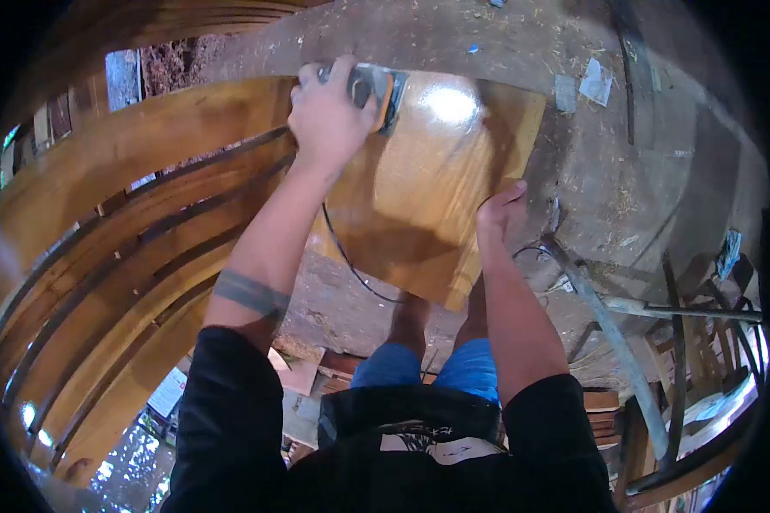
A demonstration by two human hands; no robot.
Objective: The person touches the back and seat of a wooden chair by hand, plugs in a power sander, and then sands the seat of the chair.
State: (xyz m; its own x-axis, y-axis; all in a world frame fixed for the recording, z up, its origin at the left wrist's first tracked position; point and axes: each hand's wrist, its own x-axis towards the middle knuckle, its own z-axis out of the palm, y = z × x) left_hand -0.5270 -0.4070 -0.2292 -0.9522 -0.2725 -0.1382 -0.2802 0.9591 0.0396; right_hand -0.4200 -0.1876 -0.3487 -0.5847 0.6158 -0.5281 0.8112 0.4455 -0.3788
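Note:
My left hand (329, 111) is wrapped over an orange and black electric sander (391, 101) at the far left part of a glossy wooden board (419, 197). A dark power cord (340, 244) hangs down from beneath my left forearm and curves across the board toward my legs. At the board's right edge, my right hand (502, 214) is closed on the rim, its thumb sticking out to the right; the other fingers are partly hidden. The board lies in front of my legs, with a bright light reflection near its far side.
Several long curved wooden boards (103, 197) stand stacked on the left, separated by dark gaps. Scraps of paper (596, 83) and shavings lie on the dusty floor (590, 162). To the right, a grey pole (612, 333) leans near dark frames.

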